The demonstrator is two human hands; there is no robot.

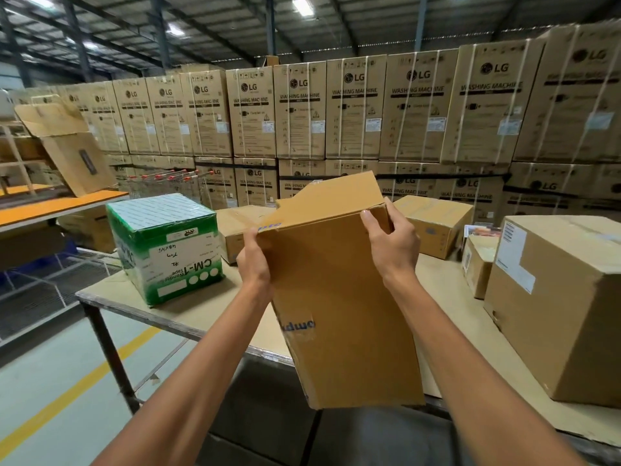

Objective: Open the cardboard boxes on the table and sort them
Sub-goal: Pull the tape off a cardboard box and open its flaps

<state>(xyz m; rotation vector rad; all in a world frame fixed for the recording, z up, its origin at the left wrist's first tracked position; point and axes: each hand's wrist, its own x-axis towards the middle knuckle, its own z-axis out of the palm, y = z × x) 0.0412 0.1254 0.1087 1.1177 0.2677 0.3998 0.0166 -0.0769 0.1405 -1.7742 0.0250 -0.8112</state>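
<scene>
I hold a tall brown cardboard box (339,314) with blue printed tape, lifted and tilted over the near edge of the table (201,314). My left hand (253,260) grips its upper left edge. My right hand (391,245) grips the upper right corner, with the thumb on top. One top flap of the box stands open at the far side. A green and white box marked CM-1 (166,247) stands on the table to the left. Brown boxes lie behind (433,227), (240,230), and a large one (557,304) stands at the right beside a small one (479,267).
A wall of stacked washing machine cartons (336,112) rises behind the table. An orange-topped bench (50,206) with an open carton (74,153) is at the far left. Shopping carts (161,183) stand behind the green box. The floor at left has a yellow line (77,391).
</scene>
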